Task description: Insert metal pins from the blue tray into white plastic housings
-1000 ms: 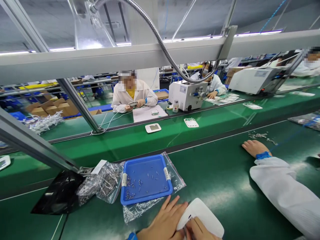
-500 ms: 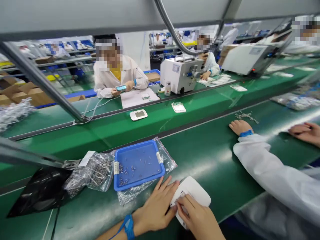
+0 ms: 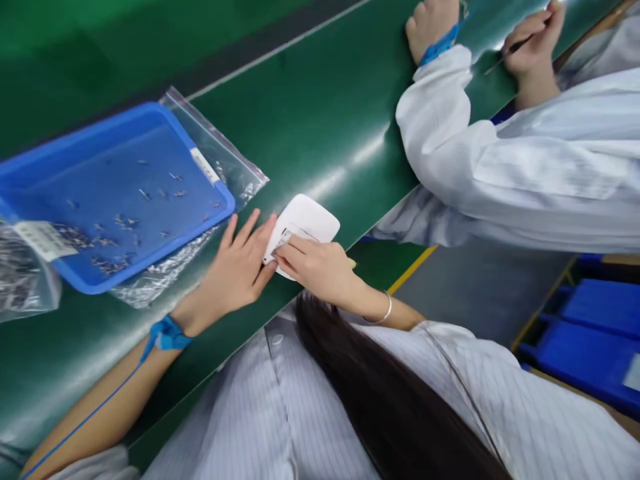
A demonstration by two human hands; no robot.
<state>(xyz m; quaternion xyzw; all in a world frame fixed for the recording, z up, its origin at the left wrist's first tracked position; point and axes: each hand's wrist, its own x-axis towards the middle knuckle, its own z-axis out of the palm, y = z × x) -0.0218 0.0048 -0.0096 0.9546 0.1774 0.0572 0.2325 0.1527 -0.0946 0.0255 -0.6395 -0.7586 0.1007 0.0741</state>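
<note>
A white, round-cornered plastic casing [image 3: 314, 220] lies on the green bench with a printed label area near its left end. My left hand [image 3: 235, 270] is spread beside it, fingers stretched toward the blue tray, with thumb and fingertips at the casing's left edge. Bent over the casing's lower side is my right hand [image 3: 320, 267], its fingertips pinched together on the label area. What they hold, if anything, is hidden; a small yellowish tip shows behind that hand. Left of my left hand sits the blue tray [image 3: 227, 207] with several small metal pieces scattered inside.
Under the tray's right side lies a clear zip bag [image 3: 235, 160]; another bag of metal pieces [image 3: 20, 273] is at far left. A co-worker's sleeve [image 3: 445, 127] and hand [image 3: 433, 30] rest on the bench at upper right; the other hand [image 3: 535, 50] holds a thin tool.
The view has tilted down and turned, so the bench's far side is out of sight and my torso shows. Both hands stay at the white casing, in much the same pose.
</note>
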